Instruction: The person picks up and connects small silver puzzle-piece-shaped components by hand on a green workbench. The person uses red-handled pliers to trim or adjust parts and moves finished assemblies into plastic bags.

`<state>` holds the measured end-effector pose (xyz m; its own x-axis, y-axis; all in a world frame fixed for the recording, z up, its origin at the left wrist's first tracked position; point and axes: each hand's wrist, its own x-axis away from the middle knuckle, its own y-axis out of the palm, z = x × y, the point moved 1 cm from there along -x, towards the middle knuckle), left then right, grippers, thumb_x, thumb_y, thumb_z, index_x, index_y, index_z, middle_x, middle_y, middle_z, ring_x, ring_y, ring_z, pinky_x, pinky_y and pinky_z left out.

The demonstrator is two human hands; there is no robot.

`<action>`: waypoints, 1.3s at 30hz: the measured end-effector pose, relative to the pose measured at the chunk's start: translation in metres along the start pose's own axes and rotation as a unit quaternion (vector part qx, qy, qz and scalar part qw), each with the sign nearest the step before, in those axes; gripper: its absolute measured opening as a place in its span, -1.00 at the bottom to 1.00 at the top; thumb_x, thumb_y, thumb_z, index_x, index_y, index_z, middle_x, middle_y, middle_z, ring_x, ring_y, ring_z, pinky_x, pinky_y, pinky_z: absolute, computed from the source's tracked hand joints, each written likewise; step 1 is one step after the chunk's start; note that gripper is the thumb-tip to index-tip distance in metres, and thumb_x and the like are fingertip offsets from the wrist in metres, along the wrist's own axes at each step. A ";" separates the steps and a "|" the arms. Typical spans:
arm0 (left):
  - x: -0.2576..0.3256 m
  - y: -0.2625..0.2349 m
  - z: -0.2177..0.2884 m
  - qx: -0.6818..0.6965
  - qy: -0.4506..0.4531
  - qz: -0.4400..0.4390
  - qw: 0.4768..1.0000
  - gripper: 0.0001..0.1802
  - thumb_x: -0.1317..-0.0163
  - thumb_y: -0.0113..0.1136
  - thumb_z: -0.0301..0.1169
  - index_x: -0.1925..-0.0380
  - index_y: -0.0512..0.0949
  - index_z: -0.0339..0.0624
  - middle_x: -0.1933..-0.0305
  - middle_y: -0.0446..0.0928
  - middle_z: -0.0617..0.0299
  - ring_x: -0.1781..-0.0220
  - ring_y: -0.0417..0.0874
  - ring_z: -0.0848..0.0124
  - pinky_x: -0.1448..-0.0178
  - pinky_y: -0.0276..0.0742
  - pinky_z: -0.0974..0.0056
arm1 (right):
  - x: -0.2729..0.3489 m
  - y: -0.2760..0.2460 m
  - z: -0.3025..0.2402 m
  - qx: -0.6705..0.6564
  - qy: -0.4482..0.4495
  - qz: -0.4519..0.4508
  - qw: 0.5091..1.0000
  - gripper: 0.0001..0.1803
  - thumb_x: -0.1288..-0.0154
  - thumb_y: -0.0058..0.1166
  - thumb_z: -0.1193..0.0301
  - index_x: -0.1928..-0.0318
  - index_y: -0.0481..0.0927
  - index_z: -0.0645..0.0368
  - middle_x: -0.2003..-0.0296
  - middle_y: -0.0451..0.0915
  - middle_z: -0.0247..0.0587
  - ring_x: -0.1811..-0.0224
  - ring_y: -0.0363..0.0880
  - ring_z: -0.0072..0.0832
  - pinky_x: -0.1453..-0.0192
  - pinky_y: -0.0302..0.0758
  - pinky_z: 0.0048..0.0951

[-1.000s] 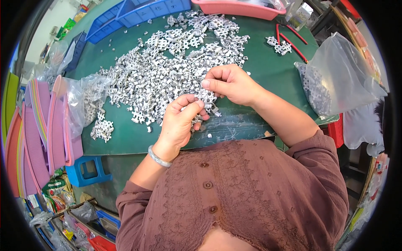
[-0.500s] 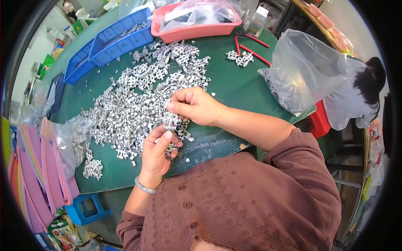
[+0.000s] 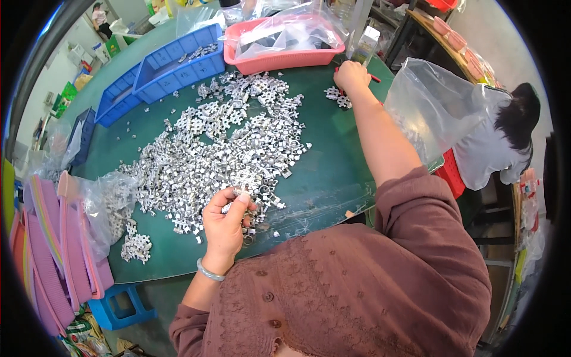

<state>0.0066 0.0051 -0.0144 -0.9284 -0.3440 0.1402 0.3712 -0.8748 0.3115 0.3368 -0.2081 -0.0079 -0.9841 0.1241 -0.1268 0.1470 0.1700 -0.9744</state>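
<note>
My left hand (image 3: 223, 223) is closed at the near edge of the heap, thumb pressed over small silvery metal pieces (image 3: 226, 207); their exact shape is partly hidden by the fingers. Out at the far right, my right hand (image 3: 353, 76) has its fingers curled down on the red-handled pliers (image 3: 375, 78), and covers most of them. Beside it lies a small group of joined silvery pieces (image 3: 339, 98). A wide heap of small silvery metal pieces (image 3: 208, 152) spreads over the green table (image 3: 324, 149), in front of and beyond my left hand.
Blue bins (image 3: 178, 68) and a pink basket (image 3: 285, 61) with clear plastic stand along the back. A clear bag (image 3: 425, 101) of pieces is at the right, near another person (image 3: 496, 140). Purple bags (image 3: 53, 250) hang at the left, above a blue stool (image 3: 122, 306).
My right hand has left the left hand and reached far to the right, onto the red-handled pliers. The left hand stays near its place, still holding pieces. The view has shifted slightly.
</note>
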 end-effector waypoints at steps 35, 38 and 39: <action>0.018 -0.020 0.021 0.090 -0.012 -0.052 0.995 -0.93 -0.15 0.08 -0.43 0.36 0.45 -0.13 0.48 0.48 0.26 0.42 0.53 0.46 0.59 0.28 0.52 | 0.187 -0.069 -0.056 -0.720 -0.203 -0.366 0.554 -0.86 -0.25 -0.09 0.41 0.26 0.48 0.20 0.57 0.48 -0.33 0.77 0.16 -0.79 0.73 0.09 -0.74; 0.022 -0.016 0.022 0.080 -0.014 -0.034 0.996 -0.92 -0.15 0.07 -0.43 0.35 0.45 -0.14 0.48 0.48 0.25 0.42 0.53 0.45 0.58 0.28 0.52 | 0.219 -0.061 -0.073 -0.696 -0.183 -0.436 0.541 -0.83 -0.24 -0.05 0.40 0.23 0.50 0.23 0.50 0.53 -0.28 0.79 0.16 -0.80 0.74 0.11 -0.74; 0.023 -0.016 0.021 0.080 -0.015 -0.032 0.996 -0.92 -0.15 0.07 -0.43 0.35 0.45 -0.14 0.48 0.48 0.25 0.42 0.53 0.45 0.58 0.28 0.52 | 0.227 -0.061 -0.077 -0.684 -0.189 -0.458 0.535 -0.81 -0.23 -0.03 0.40 0.22 0.51 0.25 0.48 0.54 -0.28 0.78 0.17 -0.81 0.73 0.11 -0.73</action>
<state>-0.0204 0.0179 0.0034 -0.9500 -0.2777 0.1427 0.3120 -0.8277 0.4664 0.1118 -0.1154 0.0372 -0.6180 -0.7862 0.0074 -0.7333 0.5798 0.3551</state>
